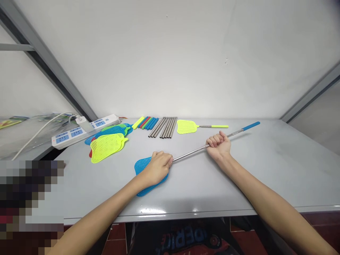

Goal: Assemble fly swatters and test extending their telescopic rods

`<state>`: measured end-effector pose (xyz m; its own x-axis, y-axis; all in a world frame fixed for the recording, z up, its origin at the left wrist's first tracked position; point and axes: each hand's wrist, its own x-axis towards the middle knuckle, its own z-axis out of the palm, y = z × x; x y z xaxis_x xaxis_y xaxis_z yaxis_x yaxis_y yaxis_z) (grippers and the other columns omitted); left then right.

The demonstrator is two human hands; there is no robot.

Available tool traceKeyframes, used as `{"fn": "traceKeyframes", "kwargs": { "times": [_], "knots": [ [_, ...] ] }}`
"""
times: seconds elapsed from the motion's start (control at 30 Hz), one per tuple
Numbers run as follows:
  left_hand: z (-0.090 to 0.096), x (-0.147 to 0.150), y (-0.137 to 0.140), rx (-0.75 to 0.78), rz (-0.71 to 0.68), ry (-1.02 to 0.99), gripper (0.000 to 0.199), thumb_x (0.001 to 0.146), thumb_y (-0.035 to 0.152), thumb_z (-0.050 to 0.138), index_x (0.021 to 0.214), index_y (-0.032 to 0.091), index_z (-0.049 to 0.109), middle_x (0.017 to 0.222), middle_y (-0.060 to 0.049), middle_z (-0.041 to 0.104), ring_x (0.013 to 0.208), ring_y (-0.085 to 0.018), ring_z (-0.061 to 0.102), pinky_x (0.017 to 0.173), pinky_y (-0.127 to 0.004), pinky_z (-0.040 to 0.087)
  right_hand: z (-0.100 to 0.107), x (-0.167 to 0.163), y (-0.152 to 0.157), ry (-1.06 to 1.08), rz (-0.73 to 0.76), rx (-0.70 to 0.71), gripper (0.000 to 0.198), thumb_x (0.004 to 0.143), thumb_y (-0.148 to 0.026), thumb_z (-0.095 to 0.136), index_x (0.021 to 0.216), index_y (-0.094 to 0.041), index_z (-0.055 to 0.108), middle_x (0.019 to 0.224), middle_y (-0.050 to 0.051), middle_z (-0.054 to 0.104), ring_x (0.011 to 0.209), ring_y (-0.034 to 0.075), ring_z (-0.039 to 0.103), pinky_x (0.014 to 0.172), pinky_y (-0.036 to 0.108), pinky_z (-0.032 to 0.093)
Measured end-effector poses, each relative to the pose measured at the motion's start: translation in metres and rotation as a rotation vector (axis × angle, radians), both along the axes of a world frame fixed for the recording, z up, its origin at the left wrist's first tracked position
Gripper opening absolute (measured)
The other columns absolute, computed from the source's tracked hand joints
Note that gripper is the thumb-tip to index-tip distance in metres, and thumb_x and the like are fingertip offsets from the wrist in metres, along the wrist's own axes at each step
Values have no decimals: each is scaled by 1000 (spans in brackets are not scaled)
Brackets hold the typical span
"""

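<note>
A fly swatter with a blue mesh head, a thin telescopic metal rod and a blue grip lies slanted across the front of the table, its rod drawn out long. My left hand is closed round the neck, where head and rod meet, and hides that joint. Farther along, my right hand wraps its fingers round the rod, short of the blue grip. Behind them, a yellow fly swatter with a short rod and yellow grip rests on the table.
Several metal tubes lie side by side at the back, beside several coloured grips. Yellow, blue, green and red swatter heads are piled at the left. Beyond them sits a white power strip with a cable. The table meets a white wall.
</note>
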<state>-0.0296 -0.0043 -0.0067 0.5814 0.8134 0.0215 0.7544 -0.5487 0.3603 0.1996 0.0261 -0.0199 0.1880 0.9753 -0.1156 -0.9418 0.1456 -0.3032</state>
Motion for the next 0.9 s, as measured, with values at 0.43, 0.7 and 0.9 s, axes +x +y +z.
{"fn": "traceKeyframes", "kwargs": {
  "times": [0.43,0.7,0.9],
  "knots": [
    [6,-1,1,-93,14,4,31,82,27,19,59,18,37,63,0,45,69,-14,40,72,-30,28,2,-2,-2,1,33,75,39,71,-18,39,47,-18,9,39,-7,4,33,9,6,28,22,19],
    [8,0,1,-132,29,-14,31,81,28,19,57,18,36,62,0,45,68,-14,41,73,-30,28,3,-2,-3,-6,62,114,39,71,-18,40,46,-18,10,39,-7,4,34,9,6,28,22,19],
    [8,-3,1,-171,31,-28,28,80,24,20,57,18,35,62,1,45,68,-14,41,72,-30,28,-2,-4,-2,12,100,135,39,71,-17,40,45,-17,10,38,-6,4,34,9,6,29,22,21]
  ]
}}
